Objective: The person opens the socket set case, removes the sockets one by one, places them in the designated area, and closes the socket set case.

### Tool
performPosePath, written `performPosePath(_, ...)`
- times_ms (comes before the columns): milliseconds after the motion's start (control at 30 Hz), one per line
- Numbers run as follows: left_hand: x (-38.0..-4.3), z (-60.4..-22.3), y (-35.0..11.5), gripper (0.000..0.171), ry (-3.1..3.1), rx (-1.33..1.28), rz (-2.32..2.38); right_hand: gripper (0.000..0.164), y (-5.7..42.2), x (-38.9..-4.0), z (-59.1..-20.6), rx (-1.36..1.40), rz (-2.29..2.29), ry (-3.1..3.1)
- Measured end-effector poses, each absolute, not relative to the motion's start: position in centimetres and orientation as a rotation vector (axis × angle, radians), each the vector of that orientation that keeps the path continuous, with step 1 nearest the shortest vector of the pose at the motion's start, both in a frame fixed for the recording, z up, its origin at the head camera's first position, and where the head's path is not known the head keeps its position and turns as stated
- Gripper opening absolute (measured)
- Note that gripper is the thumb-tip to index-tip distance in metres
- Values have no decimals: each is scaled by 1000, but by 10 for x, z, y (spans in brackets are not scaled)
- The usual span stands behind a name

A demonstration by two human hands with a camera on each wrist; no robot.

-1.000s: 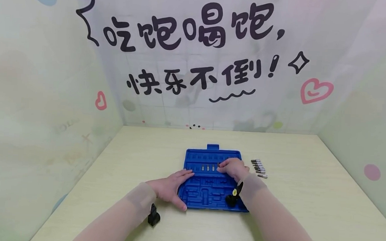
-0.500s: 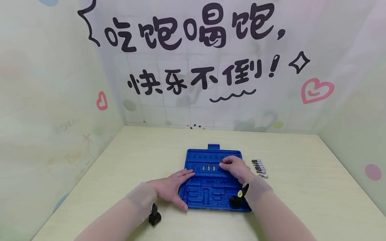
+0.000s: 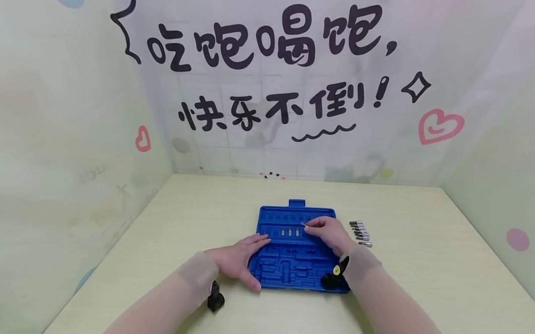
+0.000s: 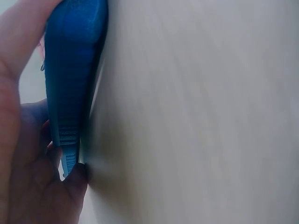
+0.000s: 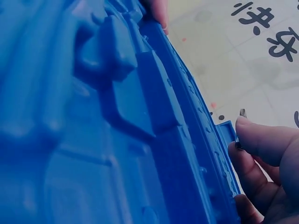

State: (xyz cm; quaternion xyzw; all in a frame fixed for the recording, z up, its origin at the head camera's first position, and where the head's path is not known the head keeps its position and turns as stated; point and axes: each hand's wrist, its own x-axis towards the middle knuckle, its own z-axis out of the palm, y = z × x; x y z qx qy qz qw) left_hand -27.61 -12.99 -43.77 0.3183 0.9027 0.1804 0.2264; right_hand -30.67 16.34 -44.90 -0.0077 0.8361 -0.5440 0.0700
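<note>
A blue plastic tool case (image 3: 284,275) lies unfolded on the table, with moulded recesses and rows of slots. Three small metal screwdriver bits (image 3: 290,231) sit side by side in its middle row. My right hand (image 3: 329,234) is over the right part of that row, pinching another screwdriver bit (image 5: 242,113) between thumb and forefinger. This one is tilted, and the fingertips cover much of it. My left hand (image 3: 237,260) rests on the case's left edge, fingers extended over the rim and thumb at the near corner. In the left wrist view it spans the ribbed side wall.
Several silver, dark-tipped bits (image 3: 360,231) lie in a column on the pale table (image 3: 192,208), just right of the case. The case's latch tab (image 3: 297,203) points to the back. A printed wall sheet (image 3: 250,156) closes off the table's far edge.
My right hand has drawn slightly right, away from the three seated bits. The pinched bit has turned from near upright to more slanted. My left hand keeps its place on the case.
</note>
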Motion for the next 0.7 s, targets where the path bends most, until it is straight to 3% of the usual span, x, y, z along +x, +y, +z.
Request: performPosePath(700,-275,-437,-131,116,2487,869,487,19,224,-295,-433,-265,-1306,2753)
